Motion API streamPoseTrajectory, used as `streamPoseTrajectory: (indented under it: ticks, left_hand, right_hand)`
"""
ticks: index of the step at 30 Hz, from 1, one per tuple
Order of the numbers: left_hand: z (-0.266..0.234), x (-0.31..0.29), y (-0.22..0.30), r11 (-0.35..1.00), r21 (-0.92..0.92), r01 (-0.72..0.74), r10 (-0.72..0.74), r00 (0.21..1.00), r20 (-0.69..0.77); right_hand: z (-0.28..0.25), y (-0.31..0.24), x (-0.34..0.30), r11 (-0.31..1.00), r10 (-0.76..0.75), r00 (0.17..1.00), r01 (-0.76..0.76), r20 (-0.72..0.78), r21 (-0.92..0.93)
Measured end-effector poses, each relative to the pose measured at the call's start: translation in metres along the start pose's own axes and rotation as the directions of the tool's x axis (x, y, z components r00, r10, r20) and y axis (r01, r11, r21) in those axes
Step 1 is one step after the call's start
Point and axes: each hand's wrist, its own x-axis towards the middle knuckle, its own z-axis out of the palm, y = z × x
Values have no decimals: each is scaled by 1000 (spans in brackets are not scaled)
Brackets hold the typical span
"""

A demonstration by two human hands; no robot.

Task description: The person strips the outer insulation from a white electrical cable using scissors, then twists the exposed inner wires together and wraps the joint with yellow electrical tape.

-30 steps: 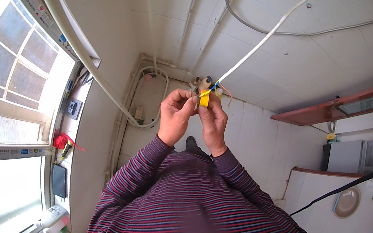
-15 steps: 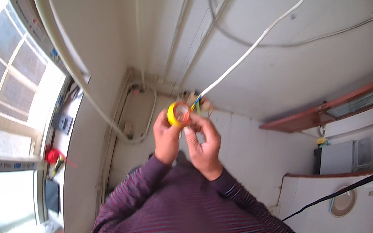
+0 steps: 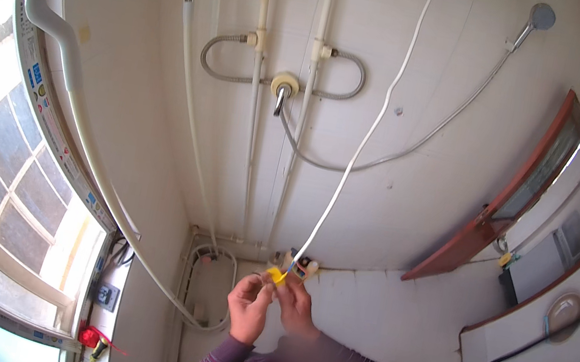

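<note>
A white cable [image 3: 354, 157] hangs down from above to my hands. Its thin coloured wires [image 3: 293, 264] fan out at the lower end. Yellow tape [image 3: 277, 276] shows at my fingertips, touching or just below these wires. My left hand [image 3: 249, 308] is closed, thumb and fingers pinched at the left side of the tape. My right hand [image 3: 297, 307] is closed too, with its fingertips at the wire ends beside the tape. How far the tape wraps round the wires is too small to tell.
Ahead, a shower tap [image 3: 284, 89] with pipes and a hose [image 3: 418, 150] is on the wall. A white drain pipe [image 3: 93, 140] runs down the left. The window ledge holds a red item [image 3: 88, 336] and a screwdriver [image 3: 99, 350]. At right stands a red-brown door [image 3: 477, 231].
The view has tilted up, so more wall shows and my hands sit lower. The tape roll's round face was plain before; now only a small yellow part shows between my fingers.
</note>
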Motion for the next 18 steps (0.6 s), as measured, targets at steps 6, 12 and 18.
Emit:
streamPoseTrajectory:
  ticks: [6, 12, 18]
  left_hand:
    - [-3, 8, 12, 979, 203, 12, -43, 987, 152]
    - [-13, 22, 3, 920, 391, -18, -77, 971, 226]
    - [-19, 26, -11, 955, -16, 297, -291, 944, 157]
  right_hand:
    - [3, -21, -13, 969, 101, 994, -90, -36, 228]
    - [-2, 0, -13, 993, -117, 992, 116, -50, -16]
    - [-21, -30, -6, 951, -244, 968, 250, 51, -182]
